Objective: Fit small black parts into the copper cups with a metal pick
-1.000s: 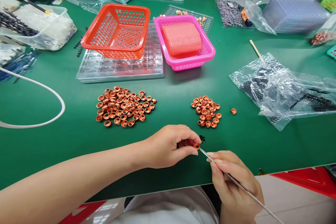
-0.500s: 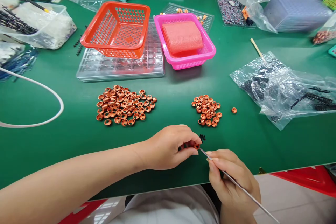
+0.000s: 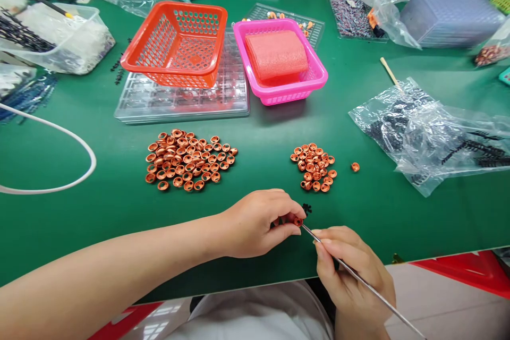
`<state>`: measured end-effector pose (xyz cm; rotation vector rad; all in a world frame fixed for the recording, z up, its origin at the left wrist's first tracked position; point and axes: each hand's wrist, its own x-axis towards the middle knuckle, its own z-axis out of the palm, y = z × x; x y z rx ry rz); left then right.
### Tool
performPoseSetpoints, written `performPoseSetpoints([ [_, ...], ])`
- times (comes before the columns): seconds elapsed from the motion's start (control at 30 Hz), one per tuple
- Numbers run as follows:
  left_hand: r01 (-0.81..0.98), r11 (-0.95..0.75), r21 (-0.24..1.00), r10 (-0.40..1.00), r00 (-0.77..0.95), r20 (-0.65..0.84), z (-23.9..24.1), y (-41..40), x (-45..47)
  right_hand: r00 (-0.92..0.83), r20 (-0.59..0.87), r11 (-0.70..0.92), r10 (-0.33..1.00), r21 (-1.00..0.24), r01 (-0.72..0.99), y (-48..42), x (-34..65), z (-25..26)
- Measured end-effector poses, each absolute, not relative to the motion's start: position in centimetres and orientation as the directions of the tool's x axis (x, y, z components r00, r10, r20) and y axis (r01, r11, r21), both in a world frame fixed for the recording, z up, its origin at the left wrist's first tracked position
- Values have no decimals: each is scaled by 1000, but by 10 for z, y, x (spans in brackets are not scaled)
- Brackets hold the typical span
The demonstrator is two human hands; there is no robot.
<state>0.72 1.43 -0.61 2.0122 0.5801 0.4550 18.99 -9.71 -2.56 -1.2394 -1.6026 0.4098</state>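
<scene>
My left hand [image 3: 255, 223] pinches a small copper ring [image 3: 297, 221] between thumb and fingers just above the green table. My right hand [image 3: 350, 276] grips a thin metal rod [image 3: 358, 279], its tip touching the ring. A few tiny black parts [image 3: 306, 207] lie just beyond the ring. A small heap of copper rings [image 3: 314, 167] sits behind my hands, with one stray ring [image 3: 355, 167] to its right. A larger heap of copper rings [image 3: 187, 160] lies to the left.
An orange basket [image 3: 175, 45] rests on a clear tray [image 3: 179, 103]; beside it is a pink basket [image 3: 279, 58] with red foam. Plastic bags of black parts [image 3: 430, 133] lie right. A white cable [image 3: 59, 133] loops at left. Other people's hands show at the far edge.
Almost nothing has changed; both hands stay in place with the rod tip at the ring, and my right hand has shifted very slightly.
</scene>
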Motion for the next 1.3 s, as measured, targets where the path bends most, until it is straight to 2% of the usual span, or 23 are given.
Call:
performPoseSetpoints([
  [1.3, 207, -449, 869, 565, 819, 97, -6, 15, 7, 66, 495, 382, 866, -742, 551, -96, 189, -24],
])
